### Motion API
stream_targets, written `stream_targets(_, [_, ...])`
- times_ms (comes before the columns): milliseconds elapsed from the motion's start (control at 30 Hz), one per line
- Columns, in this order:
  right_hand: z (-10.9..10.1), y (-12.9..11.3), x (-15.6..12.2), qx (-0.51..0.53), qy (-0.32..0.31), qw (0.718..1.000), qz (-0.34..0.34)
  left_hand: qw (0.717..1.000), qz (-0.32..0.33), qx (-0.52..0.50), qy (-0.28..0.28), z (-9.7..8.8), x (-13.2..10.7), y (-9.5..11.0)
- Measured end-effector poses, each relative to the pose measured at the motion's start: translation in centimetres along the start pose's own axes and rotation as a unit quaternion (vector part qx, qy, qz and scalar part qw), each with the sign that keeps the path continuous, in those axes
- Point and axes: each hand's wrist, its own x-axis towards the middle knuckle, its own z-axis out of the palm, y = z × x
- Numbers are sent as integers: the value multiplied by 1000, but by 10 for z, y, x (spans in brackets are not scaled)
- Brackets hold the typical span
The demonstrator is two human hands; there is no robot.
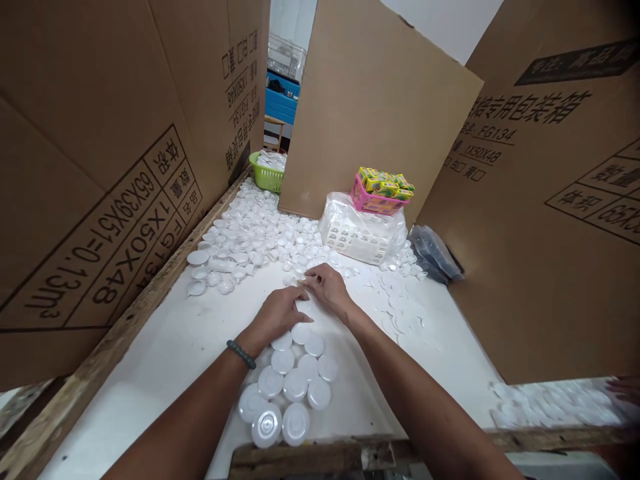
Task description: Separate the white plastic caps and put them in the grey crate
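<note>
Round white plastic lids (295, 385) lie in a loose cluster on the white tabletop, between my forearms. My left hand (283, 312) is just beyond them, thumb and fingers apart, with the thumb close to the farthest lid (301, 333). Nothing shows clearly between those fingers against the white surface. Farther forward, my right hand (326, 288) pinches at the edge of a small white plastic piece (293, 281), which looks like a lid; the fingertips partly cover it. A large heap of white plastic pieces (255, 233) spreads beyond both hands.
Tall cardboard boxes (550, 220) wall the table on both sides, and a cardboard panel (370, 100) stands behind. A plastic-wrapped bundle (357, 233) carries a pink basket (379, 201) of yellow boxes. Back left is a green basket (269, 179). Thin white scraps (397, 310) lie right; another person's hand (625, 387) shows far right.
</note>
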Motion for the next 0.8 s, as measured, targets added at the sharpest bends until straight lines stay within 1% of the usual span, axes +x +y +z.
stream_targets(67, [6,-2,4,10,-3,1000,2,1000,-3,-2,-8,-1,0,1])
stream_targets(100, [6,-3,3,16,1,1000,-7,1000,-4,-4,-9,-1,-1,2])
stream_targets(167, [0,-4,-5,13,14,999,-37,1000,-2,-5,-4,-1,-1,3])
stream_targets(233, [-12,-5,-19,-12,19,998,-67,1000,6,-3,2,-1,-2,3])
stream_targets(333, [-24,-6,-44,-69,-24,992,-102,1000,17,1,6,0,-2,3])
stream_targets(400, [-23,-7,-57,-81,-49,989,-113,1000,14,1,8,0,-2,3])
stream_targets(467, [-18,-7,-65,-76,-58,989,-117,1000,9,1,14,0,-2,3])
stream_targets(533, [-12,-9,-66,-77,-63,988,-116,1000,9,3,20,1,-3,3])
stream_targets(600, [-9,-11,-63,-101,-76,985,-119,1000,11,8,22,1,-3,3])
stream_targets(733, [-12,-17,-53,-169,-114,968,-149,1000,16,20,13,1,-2,1])
stream_targets(800, [-13,-18,-51,-180,-132,961,-163,1000,20,10,7,0,-2,-1])
